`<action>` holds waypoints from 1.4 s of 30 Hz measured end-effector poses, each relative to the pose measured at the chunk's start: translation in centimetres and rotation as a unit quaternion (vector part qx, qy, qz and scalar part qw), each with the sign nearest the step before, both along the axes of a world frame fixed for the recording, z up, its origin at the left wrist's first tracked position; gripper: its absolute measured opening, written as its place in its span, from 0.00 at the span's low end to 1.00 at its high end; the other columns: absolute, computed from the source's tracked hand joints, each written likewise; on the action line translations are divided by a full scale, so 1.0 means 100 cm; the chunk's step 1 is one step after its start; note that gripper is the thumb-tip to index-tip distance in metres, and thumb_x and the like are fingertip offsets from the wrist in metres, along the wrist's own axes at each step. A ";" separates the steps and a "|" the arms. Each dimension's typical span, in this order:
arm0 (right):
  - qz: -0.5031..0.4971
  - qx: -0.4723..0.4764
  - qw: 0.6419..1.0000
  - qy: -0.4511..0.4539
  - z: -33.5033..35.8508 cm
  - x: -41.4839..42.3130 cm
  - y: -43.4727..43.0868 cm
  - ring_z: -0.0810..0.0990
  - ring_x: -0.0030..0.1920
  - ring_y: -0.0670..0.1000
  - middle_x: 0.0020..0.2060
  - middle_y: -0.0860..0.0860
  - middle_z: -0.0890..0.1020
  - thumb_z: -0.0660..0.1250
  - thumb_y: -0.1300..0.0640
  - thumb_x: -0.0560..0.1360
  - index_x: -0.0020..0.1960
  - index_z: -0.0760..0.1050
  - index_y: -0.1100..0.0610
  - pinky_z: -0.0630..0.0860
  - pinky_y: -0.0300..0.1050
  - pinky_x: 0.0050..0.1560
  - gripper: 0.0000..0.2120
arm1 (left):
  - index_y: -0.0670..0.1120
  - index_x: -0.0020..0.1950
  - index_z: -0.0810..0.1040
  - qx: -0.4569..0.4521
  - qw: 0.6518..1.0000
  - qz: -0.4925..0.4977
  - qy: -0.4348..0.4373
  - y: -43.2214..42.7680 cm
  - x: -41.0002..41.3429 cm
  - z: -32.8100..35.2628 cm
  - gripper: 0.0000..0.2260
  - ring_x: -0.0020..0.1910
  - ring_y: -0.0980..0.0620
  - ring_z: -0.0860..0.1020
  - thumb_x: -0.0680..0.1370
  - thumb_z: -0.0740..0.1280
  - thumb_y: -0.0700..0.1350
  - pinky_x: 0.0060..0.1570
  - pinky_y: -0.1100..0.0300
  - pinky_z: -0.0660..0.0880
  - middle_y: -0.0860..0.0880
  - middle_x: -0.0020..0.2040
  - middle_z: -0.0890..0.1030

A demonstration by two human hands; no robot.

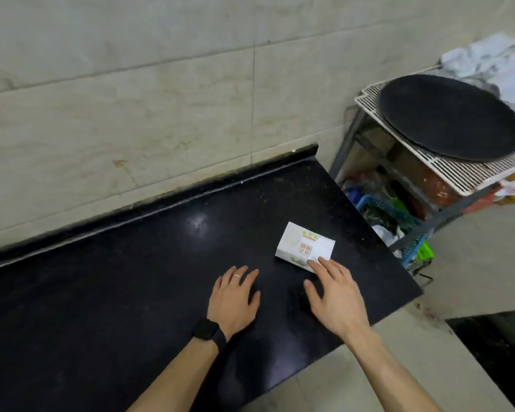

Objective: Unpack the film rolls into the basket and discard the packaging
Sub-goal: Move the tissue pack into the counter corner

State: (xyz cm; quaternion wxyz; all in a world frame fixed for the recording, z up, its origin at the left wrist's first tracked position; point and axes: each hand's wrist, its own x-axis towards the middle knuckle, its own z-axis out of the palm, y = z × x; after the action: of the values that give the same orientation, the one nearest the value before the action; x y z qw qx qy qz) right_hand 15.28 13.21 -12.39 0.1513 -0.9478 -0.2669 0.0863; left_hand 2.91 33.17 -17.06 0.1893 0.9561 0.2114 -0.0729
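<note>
Black counter (131, 278) bears white package (302, 246); right hand (335, 295) fingertips touch it.

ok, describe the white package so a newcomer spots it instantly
Find the black countertop under the tiled wall. Near its right end lies a small white package, fingertips of the right hand touching its near edge. It is the only object on the counter.

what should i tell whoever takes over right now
Left hand: open, flat on the black counter, holding nothing.
Right hand: open, fingertips just touching the near edge of the white packet, not gripping it.
Packet lies on the counter near its right end and looks unopened.
A blue basket sits low under the rack to the right.
Done: nothing visible.
Left: open the packet, put the rolls in the basket, bin the wrapping.
</note>
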 end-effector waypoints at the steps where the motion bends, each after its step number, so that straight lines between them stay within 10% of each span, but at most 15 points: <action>1: 0.000 -0.005 1.000 0.014 -0.004 0.013 0.006 0.64 0.75 0.55 0.75 0.50 0.70 0.62 0.43 0.79 0.75 0.67 0.49 0.67 0.54 0.72 0.27 | 0.55 0.77 0.60 -0.011 1.000 0.006 0.007 0.002 0.008 -0.007 0.25 0.77 0.46 0.56 0.80 0.55 0.58 0.75 0.48 0.57 0.49 0.77 0.62; 9: 0.066 -0.097 0.992 0.049 -0.062 0.082 0.038 0.38 0.80 0.60 0.81 0.54 0.39 0.58 0.34 0.77 0.80 0.41 0.41 0.46 0.64 0.78 0.40 | 0.57 0.80 0.51 0.010 0.996 0.060 0.073 -0.014 0.026 -0.077 0.29 0.79 0.44 0.47 0.79 0.50 0.63 0.74 0.39 0.46 0.49 0.81 0.49; 19: 0.152 -0.105 0.982 0.031 -0.088 0.107 0.031 0.52 0.74 0.71 0.75 0.61 0.53 0.70 0.48 0.73 0.81 0.48 0.48 0.59 0.72 0.71 0.44 | 0.57 0.80 0.50 0.051 0.990 0.087 0.100 -0.029 0.028 -0.083 0.29 0.79 0.45 0.48 0.80 0.51 0.62 0.72 0.37 0.52 0.50 0.81 0.49; 28: 0.214 -0.067 0.958 0.178 -0.050 0.132 0.033 0.63 0.64 0.59 0.69 0.57 0.60 0.71 0.41 0.72 0.80 0.39 0.39 0.70 0.55 0.65 0.49 | 0.61 0.79 0.45 -0.007 0.957 0.287 0.048 -0.072 0.020 -0.013 0.29 0.79 0.47 0.44 0.79 0.53 0.59 0.76 0.44 0.47 0.53 0.80 0.41; 42: 0.543 0.035 0.823 0.163 0.042 -0.126 0.106 0.64 0.61 0.54 0.67 0.50 0.63 0.70 0.39 0.70 0.78 0.42 0.33 0.64 0.46 0.66 0.47 | 0.58 0.79 0.54 0.079 0.778 0.623 -0.020 -0.121 -0.236 0.076 0.28 0.79 0.48 0.49 0.79 0.56 0.60 0.76 0.45 0.52 0.51 0.80 0.52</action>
State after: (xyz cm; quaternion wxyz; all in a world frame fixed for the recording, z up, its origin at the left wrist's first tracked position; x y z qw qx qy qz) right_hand 2.65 23.77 -8.19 0.1547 -0.6161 -0.7125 0.2980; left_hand -20.69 21.03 -9.43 0.1210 0.6288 0.7620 0.0970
